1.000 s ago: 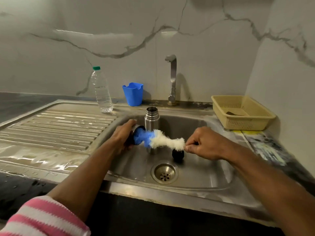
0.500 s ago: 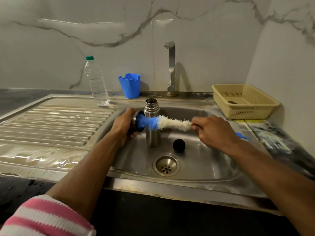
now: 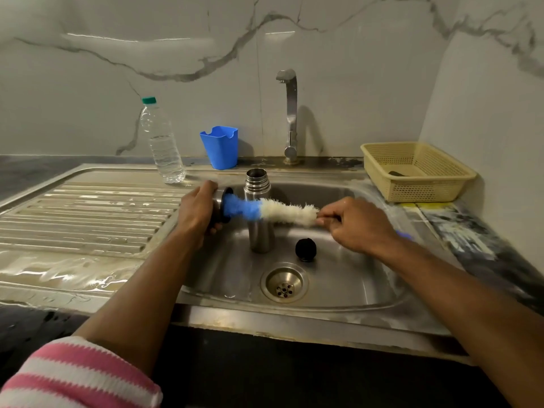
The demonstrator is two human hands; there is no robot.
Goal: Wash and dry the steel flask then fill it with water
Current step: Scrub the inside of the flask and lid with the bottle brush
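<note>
Scrubbing stage, judged: left hand [image 3: 196, 212] gripped the flask cap [image 3: 220, 205] over the sink [image 3: 338, 293], fingers curled round it; right hand [image 3: 354, 223] pinched the bottle brush [image 3: 269, 209], blue tip inside. Steel flask [image 3: 259, 231] stood upright in the basin, uncapped. Next, probably: rinsing under the tap [image 3: 290, 113]. Counted: one flask, one brush, one black stopper [image 3: 306, 249].

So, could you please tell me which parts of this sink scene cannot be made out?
- Head view: the steel cup is mostly hidden by the left hand; its inside is filled by the blue and white bottle brush.
- The brush's handle is hidden in the right hand and blurred beyond it.
- The dark item in the cream plastic basket is too small to identify.
</note>
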